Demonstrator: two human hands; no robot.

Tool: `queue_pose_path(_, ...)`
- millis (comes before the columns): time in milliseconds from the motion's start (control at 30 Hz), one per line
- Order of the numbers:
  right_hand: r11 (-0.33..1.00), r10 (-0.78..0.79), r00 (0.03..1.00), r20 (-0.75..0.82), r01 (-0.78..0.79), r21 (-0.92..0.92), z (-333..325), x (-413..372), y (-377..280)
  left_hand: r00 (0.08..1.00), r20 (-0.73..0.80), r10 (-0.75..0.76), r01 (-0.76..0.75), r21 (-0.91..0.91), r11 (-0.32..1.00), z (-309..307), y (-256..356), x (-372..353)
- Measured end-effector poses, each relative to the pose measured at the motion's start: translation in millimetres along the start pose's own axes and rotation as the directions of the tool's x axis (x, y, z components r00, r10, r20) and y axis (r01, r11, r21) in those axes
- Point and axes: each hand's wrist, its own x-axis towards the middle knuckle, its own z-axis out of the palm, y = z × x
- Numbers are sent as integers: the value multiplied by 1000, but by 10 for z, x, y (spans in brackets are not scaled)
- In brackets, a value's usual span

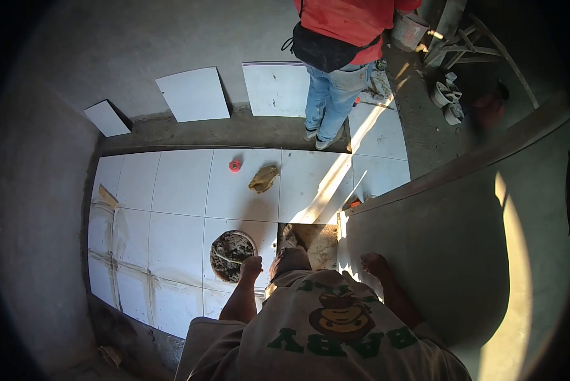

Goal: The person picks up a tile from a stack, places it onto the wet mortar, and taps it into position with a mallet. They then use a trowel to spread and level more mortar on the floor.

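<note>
My left hand [251, 268] is closed on the handle of a round bucket [256, 244], right beside its rim. Dark, lumpy wet mortar [230, 249] fills much of the bucket, and the handle lies across its top. The bucket overlaps the white floor tiles [176, 235] in this view. My right hand [377, 265] hangs beside the low wall on my right, its fingers curled in, with nothing showing in them. Between the hands, my foot [289, 236] is in a gap in the tiling where rough brown ground [320, 244] shows.
A crumpled brown bag [264, 178] and a small red object [235, 166] lie on the tiles. Loose white tiles [193, 94] lean against the back wall. A person in a red top [345, 22] stands beyond. At the right, a wall's top edge [456, 166] runs diagonally, with buckets [410, 30] behind.
</note>
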Motion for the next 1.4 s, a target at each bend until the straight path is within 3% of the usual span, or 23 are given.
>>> queue_pose_path(67, 988, -124, 992, 29, 126, -88, -51, 223, 346, 984, 167, 69, -120, 320, 940, -228, 214, 150)
queue_pose_path(100, 951, -244, 967, 78, 254, -178, -86, 324, 479, 985, 167, -48, 6, 243, 970, -301, 329, 213)
queue_pose_path(133, 951, -242, 967, 75, 251, -178, -98, 305, 334, 984, 171, -46, 4, 242, 970, -420, 534, 261)
queue_pose_path(200, 998, -51, 999, 14, 51, -34, -130, 289, -102, 968, 249, 30, -190, 649, 737, -622, 988, 408)
queue_pose_path(267, 995, -73, 997, -8, 72, -63, -164, 494, -343, 974, 202, 104, -209, 622, 755, -711, 1077, 637)
queue_pose_path(333, 991, -94, 995, -31, 91, -103, -198, 642, -543, 979, 192, 64, -150, 472, 869, -598, 849, 943)
queue_pose_path(367, 982, -110, 992, -66, 98, -162, -200, 731, -618, 984, 176, 23, -39, 86, 995, -452, 437, 1211)
queue_pose_path(400, 969, -128, 987, -99, 103, -223, -236, 821, -706, 985, 172, 30, -43, 75, 996, -490, 490, 1312)
queue_pose_path(467, 950, -121, 989, -86, 90, -300, -304, 958, -939, 984, 57, -171, 180, -345, 921, -636, 692, 1397)
queue_pose_path(533, 931, -117, 990, -73, 83, -356, -369, 1184, -1126, 998, 48, -50, 61, -267, 962, -967, 1055, 1475)
queue_pose_path(600, 745, -265, 964, 7, 209, -633, -461, 1380, -1217, 924, 82, -373, 368, -451, 813, -1392, 1647, 1387)
queue_pose_path(667, 451, -540, 838, 82, 370, -813, -474, 1643, -1106, 945, 33, -324, 304, -445, 842, -1572, 1625, 1413)
queue_pose_path(800, 375, -602, 792, 100, 391, -841, -484, 1742, -1380, 931, -96, -352, 287, -405, 868, -1962, 1584, 1379)
queue_pose_path(867, 270, -640, 751, 163, 419, -867, -560, 1887, -1462, 988, -87, -131, 117, -152, 981, -1854, 875, 1435)
queue_pose_path(900, 388, -502, 860, 93, 320, -864, -591, 1861, -1681, 985, -95, -142, 125, -160, 979, -1828, 854, 1316)
queue_pose_path(933, 482, -341, 939, 32, 204, -852, -585, 1850, -1840, 956, -153, -250, 192, -317, 929, -1818, 892, 1117)
queue_pose_path(967, 355, -384, 917, 108, 254, -899, -630, 2150, -1658, 911, -195, -364, 238, -472, 849, -1806, 935, 930)
queue_pose_path(1033, 361, -378, 920, 102, 248, -899, -700, 2519, -1704, 778, 33, -627, 441, -741, 507, -1759, 1028, 719)
queue_pose_path(1100, 399, -390, 917, 80, 247, -883, -731, 2830, -1872, 745, 14, -667, 447, -753, 483, -1643, 1075, 506)
queue_pose_path(1167, 373, -286, 952, 112, 219, -902, -777, 2940, -2419, 530, 77, -845, 626, -707, 328, -1482, 1091, 436)
queue_pose_path(1267, 176, -322, 914, 247, 314, -933, -816, 3556, -2782, 546, 103, -832, 592, -750, 296, -1102, 872, 276)
queue_pose_path(1333, 99, -359, 869, 340, 398, -912, -826, 3980, -3078, 439, 114, -891, 592, -783, 191, -896, 827, 297)
queue_pose_path(1400, 174, -399, 865, 305, 398, -901, -803, 4521, -3288, 386, 124, -914, 592, -793, 142, -697, 727, 415)
